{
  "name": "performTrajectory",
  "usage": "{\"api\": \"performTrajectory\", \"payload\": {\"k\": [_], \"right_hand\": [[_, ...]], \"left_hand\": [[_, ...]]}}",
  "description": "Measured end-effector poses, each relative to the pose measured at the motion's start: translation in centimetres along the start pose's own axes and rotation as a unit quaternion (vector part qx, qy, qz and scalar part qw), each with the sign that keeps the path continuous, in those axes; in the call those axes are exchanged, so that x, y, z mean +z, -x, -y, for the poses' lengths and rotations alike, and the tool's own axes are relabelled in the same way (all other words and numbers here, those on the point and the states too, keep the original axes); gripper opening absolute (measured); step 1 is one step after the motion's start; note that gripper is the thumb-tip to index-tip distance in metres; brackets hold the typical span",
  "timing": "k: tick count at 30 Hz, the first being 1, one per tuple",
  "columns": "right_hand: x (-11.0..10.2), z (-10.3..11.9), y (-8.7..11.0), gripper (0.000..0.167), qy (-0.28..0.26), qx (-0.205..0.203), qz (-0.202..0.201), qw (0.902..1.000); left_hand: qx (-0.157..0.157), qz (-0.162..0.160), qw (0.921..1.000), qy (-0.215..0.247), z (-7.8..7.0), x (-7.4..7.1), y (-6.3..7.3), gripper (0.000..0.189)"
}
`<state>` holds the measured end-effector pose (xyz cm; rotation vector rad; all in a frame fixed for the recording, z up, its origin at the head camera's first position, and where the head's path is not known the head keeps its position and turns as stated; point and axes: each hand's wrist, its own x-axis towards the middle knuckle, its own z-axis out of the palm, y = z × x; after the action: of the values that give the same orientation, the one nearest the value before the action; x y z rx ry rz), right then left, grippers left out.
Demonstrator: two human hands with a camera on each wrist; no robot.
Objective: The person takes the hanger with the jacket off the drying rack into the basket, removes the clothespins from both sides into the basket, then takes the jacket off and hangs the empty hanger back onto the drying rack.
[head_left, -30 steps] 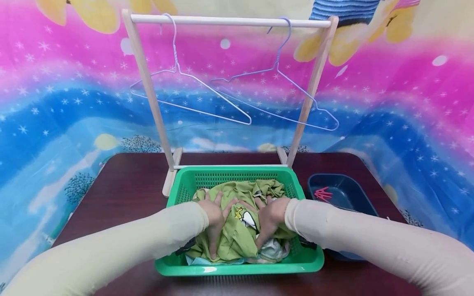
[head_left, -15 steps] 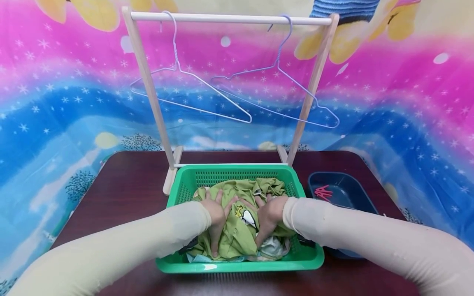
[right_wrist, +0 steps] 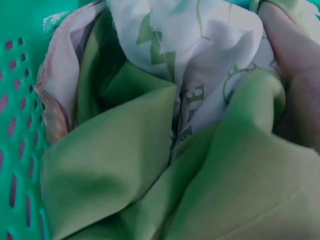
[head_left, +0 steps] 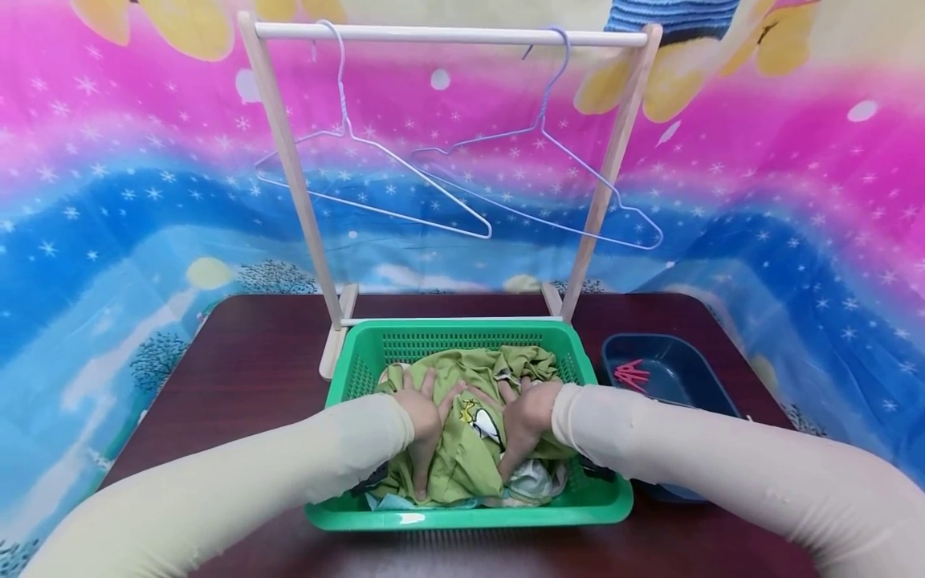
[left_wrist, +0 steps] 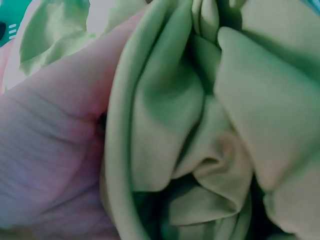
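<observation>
A crumpled green garment (head_left: 462, 461) with a white and yellow cartoon print lies on top of other clothes in a green plastic basket (head_left: 470, 520). My left hand (head_left: 425, 421) rests on its left side, fingers spread over the fabric. On the right side, my right hand (head_left: 526, 421) lies with its fingers spread, and its fingertips partly sink into the folds. White cloth (right_wrist: 200, 55) with green lettering shows beneath the garment in the right wrist view. Folds of the green garment fill most of the left wrist view, beside the left palm.
Behind the basket stands a wooden rack (head_left: 448, 34) with two wire hangers, one white (head_left: 405, 213) and one lilac (head_left: 578, 156). To the right sits a dark blue basin (head_left: 679, 373) holding red clothespins (head_left: 631, 375). All stand on a dark brown table (head_left: 246, 361) before a patterned curtain.
Both hands keep their place on the green garment. The whole scene sits slightly higher in the head view, and the hangers barely shift.
</observation>
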<state>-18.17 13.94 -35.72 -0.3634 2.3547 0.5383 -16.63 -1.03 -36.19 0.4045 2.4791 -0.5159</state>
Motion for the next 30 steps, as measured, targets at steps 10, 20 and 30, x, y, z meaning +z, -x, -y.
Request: {"api": "performTrajectory", "payload": {"k": [10,20,30], "right_hand": [[0.2,-0.2,-0.4,0.098,-0.007,-0.004,0.006,0.9999],[0.2,-0.5,-0.2,0.101,-0.028,-0.014,0.000,0.9995],[0.3,-1.3,-0.3,0.105,-0.064,-0.042,0.001,0.9970]], "left_hand": [[0.000,-0.012,0.9997,0.023,0.2,0.3,0.0,0.155],[0.015,0.002,0.9999,-0.004,0.9,0.4,-0.1,0.152],[0.029,-0.003,0.9990,0.035,1.4,0.8,-0.4,0.152]]}}
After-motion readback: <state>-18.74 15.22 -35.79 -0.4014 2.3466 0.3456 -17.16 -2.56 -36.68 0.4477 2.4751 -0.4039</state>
